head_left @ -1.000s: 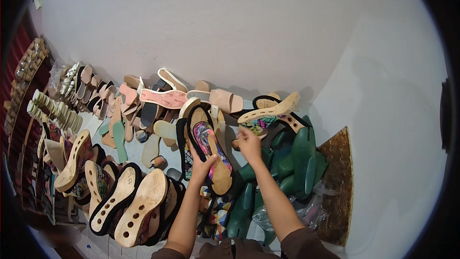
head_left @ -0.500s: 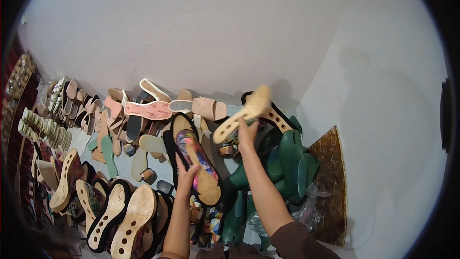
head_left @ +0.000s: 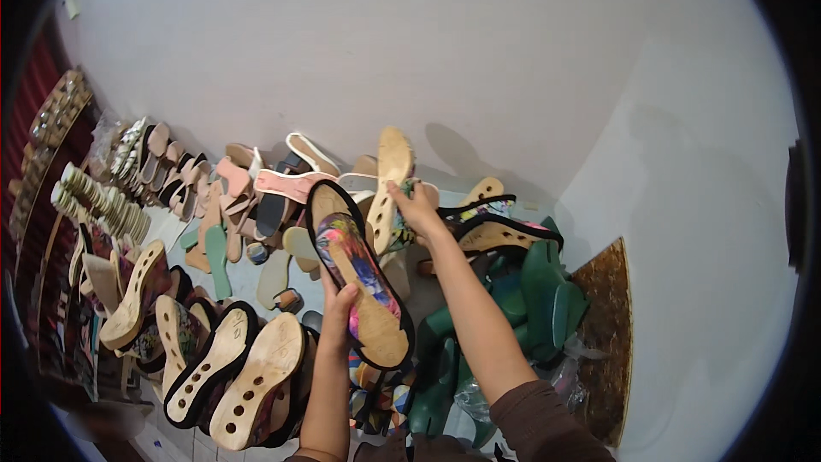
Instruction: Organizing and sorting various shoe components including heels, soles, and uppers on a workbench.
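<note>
My left hand (head_left: 339,308) is closed round a sandal (head_left: 363,282) with a black-edged tan sole and a bright multicoloured upper, tilted with its toe end away from me. Just beyond it, to the right, my right hand (head_left: 416,210) grips a wooden-looking sandal (head_left: 392,173) with a row of holes in its sole and patterned fabric along its side. This second sandal stands nearly upright, close to the far part of the first one. Fingers of both hands are partly hidden behind the sandals.
Several similar holed sandals (head_left: 256,382) stand at the lower left. Two more sandals (head_left: 500,229) lie right of my right hand, above green shoe lasts (head_left: 547,295). Pink and beige sandals (head_left: 295,185) line the wall, with stacked white soles (head_left: 103,197) farther left. A brown board (head_left: 605,334) leans at right.
My right hand has moved left with its sandal, turning it more upright beside the one in my left hand. The view has shifted, so the surroundings sit differently.
</note>
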{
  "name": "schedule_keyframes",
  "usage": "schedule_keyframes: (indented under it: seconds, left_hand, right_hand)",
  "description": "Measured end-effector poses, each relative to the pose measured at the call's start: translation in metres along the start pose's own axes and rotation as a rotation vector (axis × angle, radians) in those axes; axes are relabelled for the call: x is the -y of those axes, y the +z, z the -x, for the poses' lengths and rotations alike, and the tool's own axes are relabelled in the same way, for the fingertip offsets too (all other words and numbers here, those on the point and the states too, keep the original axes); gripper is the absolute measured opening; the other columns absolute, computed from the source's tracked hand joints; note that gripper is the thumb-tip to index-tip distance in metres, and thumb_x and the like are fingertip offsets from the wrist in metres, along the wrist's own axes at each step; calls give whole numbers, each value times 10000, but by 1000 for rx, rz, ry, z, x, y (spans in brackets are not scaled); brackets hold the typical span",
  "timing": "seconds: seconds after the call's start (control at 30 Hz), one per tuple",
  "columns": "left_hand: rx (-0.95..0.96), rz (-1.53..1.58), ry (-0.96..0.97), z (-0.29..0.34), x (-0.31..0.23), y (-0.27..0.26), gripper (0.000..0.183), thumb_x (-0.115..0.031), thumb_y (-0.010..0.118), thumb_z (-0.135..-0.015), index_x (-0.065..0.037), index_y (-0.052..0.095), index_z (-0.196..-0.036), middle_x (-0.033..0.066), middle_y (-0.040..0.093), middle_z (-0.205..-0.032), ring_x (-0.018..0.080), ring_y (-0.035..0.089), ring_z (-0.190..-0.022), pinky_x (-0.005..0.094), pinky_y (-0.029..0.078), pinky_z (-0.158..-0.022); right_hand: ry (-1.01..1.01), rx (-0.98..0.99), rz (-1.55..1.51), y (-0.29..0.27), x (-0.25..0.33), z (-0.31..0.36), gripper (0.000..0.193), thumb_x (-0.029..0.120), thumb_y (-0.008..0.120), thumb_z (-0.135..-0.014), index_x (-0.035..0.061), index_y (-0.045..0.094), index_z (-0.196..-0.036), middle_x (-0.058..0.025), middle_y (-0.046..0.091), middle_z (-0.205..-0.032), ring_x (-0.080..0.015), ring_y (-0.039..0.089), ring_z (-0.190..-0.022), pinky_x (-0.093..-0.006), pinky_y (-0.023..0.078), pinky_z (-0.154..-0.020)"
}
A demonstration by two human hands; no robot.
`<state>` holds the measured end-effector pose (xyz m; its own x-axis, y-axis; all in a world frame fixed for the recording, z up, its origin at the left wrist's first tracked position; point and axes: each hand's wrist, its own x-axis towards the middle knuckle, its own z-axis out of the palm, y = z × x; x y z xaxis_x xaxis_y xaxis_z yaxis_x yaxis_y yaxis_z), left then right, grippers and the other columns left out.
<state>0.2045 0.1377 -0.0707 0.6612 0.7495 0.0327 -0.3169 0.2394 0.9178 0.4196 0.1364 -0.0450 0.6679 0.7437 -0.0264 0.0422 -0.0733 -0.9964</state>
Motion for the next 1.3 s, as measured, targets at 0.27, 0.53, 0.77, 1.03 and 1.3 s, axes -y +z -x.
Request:
schedule_keyframes:
  seconds: [0.27,0.53,0.77,1.03,1.3]
  left_hand:
    - [-92,252,-137,6,63,-36,754,-509,568,-763,-107,272,-1328,109,505,-1064,228,558,-905,366,501,-740]
    - [-95,124,-28,4,35,1,833,-460,605,-734,-154,180,-1381,97,414,-1169,220,487,-1021,369,464,-811]
    - [22,32,-105,-4,27,31,859,-409,594,-747,-146,123,-1416,133,383,-1261,241,467,-1084,374,448,-863]
    - [66,18,-220,-14,42,53,890,-192,619,-775,-126,29,-1438,185,355,-1312,258,462,-1111,347,430,-893]
    - [72,-62,-163,-19,44,37,988,-377,634,-694,-112,51,-1445,150,272,-1389,260,348,-1232,340,311,-1002]
  right_hand:
    - [145,208,-585,17,-33,-76,467,169,504,-918,-48,331,-1294,-169,497,-1180,-235,590,-949,-318,528,-737]
    - [176,264,-136,-19,-14,-61,422,46,516,-833,20,450,-1249,-109,581,-1023,-164,594,-864,-257,488,-728]
    - [29,340,1344,-163,-6,-13,823,234,735,-652,151,324,-1360,-182,528,-1217,-326,482,-1151,-405,449,-888]
    - [240,540,1299,-230,-58,0,885,306,793,-569,116,368,-1321,-179,545,-1176,-309,541,-1061,-396,444,-871]
    - [-284,265,487,-169,-9,-66,565,210,686,-723,-6,466,-1196,-180,604,-1056,-269,581,-973,-354,452,-844]
